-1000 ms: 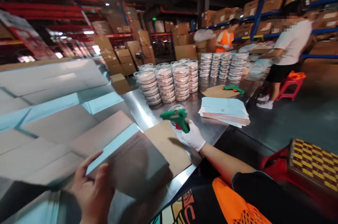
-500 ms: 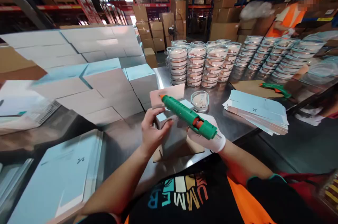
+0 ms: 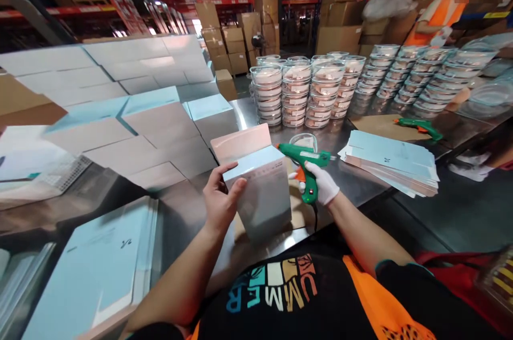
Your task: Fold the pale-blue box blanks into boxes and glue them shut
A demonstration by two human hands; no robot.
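Observation:
My bare left hand grips the upper left edge of a white carton, thumb on the near face and fingers on the far side. The carton stands upright, its back flap raised. In my white-gloved right hand is a green hot glue gun with an orange trigger; its nozzle points left at the carton's top right corner. I cannot tell whether the tip touches. Partly hidden behind the gun is a clear round container. A piece of brown cardboard lies under the carton.
White cartons are stacked at the left. Stacks of clear round containers stand at the back. Flat white sheets and a second glue gun lie at right. More flat cartons are front left. A person in an orange vest stands far right.
The glue gun has swung from across the carton's top to its right side, nozzle now at the corner. The top panel lies across the opening, with the back flap still up.

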